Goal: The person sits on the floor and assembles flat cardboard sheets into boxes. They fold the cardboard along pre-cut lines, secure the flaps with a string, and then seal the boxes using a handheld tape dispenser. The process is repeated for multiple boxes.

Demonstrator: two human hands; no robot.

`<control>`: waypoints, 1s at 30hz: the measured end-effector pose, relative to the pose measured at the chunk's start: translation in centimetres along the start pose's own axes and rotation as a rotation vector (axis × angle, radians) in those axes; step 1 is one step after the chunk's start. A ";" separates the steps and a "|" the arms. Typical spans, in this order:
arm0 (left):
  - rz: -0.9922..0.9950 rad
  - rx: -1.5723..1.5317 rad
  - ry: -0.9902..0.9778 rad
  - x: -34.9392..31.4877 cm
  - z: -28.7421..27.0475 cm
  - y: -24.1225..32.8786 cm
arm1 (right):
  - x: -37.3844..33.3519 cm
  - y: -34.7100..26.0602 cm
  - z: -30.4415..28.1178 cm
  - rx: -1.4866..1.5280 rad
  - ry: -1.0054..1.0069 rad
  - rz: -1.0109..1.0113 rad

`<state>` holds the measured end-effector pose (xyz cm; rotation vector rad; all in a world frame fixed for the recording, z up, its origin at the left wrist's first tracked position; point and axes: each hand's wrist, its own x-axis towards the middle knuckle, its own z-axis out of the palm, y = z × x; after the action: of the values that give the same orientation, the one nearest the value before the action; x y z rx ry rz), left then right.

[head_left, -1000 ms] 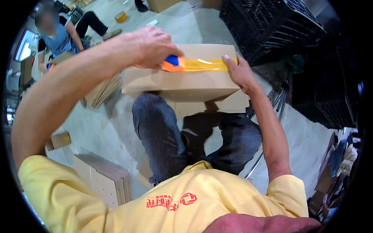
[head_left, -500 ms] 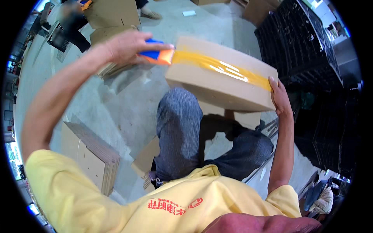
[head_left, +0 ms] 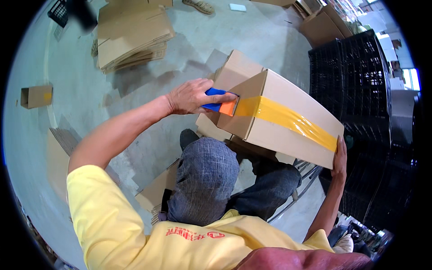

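Note:
A cardboard box (head_left: 288, 105) hangs tilted in front of my knees. Yellow packing tape (head_left: 294, 124) runs along its seam and folds down over the left end. My left hand (head_left: 193, 96) is closed around a blue and orange tape dispenser (head_left: 220, 101), whose orange edge touches the box's left end where the tape stops. On the far right end, my right hand (head_left: 340, 155) grips the box, its fingers pressed on the end face near the tape. That hand's palm is partly hidden behind the box.
Flattened cardboard sheets (head_left: 135, 31) lie stacked on the floor ahead to the left. Black plastic crates (head_left: 348, 83) are piled at the right. A small taped box (head_left: 37, 97) sits at the far left. More flat cardboard (head_left: 158, 188) lies beside my left leg.
My left hand has swung right and nearer with the dispenser, bringing tape down over the box's left end. The box has turned, showing that end, and sits lower in view.

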<state>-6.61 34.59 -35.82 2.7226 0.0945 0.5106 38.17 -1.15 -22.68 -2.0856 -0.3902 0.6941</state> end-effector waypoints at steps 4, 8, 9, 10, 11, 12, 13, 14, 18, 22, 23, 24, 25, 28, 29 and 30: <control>-0.052 0.071 -0.180 -0.4 -0.2 -0.3 | 0.4 1.1 -0.9 0.063 -0.049 0.017; -0.123 0.407 -0.470 2.8 -4.3 2.6 | 1.1 1.1 -1.2 0.096 -0.038 0.048; -0.064 0.497 -0.579 4.3 -4.6 3.6 | 1.3 1.0 -1.1 0.029 -0.039 -0.006; -0.020 0.586 -0.729 5.7 -4.2 4.2 | 1.4 0.8 -1.0 0.001 -0.043 -0.012; 0.028 0.695 -0.833 6.6 -3.9 4.8 | 1.2 0.9 -0.9 -0.011 0.003 0.014; 0.334 1.038 -1.000 6.4 -2.4 5.0 | 1.2 0.7 -0.8 0.043 -0.034 0.065; 0.204 0.906 -1.063 5.7 -1.1 4.9 | 0.7 1.0 -0.6 -0.108 0.019 -0.088; 0.115 0.808 -1.103 4.5 0.6 4.0 | 0.5 0.7 -0.6 -0.064 -0.039 -0.060; -0.548 0.288 -0.446 -5.9 8.0 -0.3 | -1.7 0.5 0.8 0.115 -0.072 0.047; -0.893 0.140 -0.103 -20.0 12.0 -1.2 | -2.9 -0.4 3.6 0.072 -0.021 -0.050; -0.977 -0.124 -0.082 -23.2 12.5 -1.2 | -3.1 -0.7 4.4 0.162 -0.099 -0.099; -1.089 -0.394 -0.070 -26.3 12.8 -1.1 | -4.1 -0.6 5.3 0.242 -0.138 -0.095; -1.171 -0.720 0.070 -28.5 13.3 -0.4 | -4.4 -1.1 5.6 0.218 -0.118 -0.069; -1.084 -0.764 0.198 -32.8 14.8 1.0 | -6.1 -1.3 6.8 0.222 -0.078 -0.079; -1.143 -0.637 0.121 -32.3 14.2 1.1 | -6.3 -1.5 6.5 0.235 -0.096 -0.063; -1.174 -0.529 0.037 -31.2 13.2 1.3 | -6.6 -1.6 6.6 0.248 -0.097 -0.050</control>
<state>-30.90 24.74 -57.28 1.7177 1.2512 0.1680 28.90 0.66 -22.18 -1.8084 -0.3882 0.7750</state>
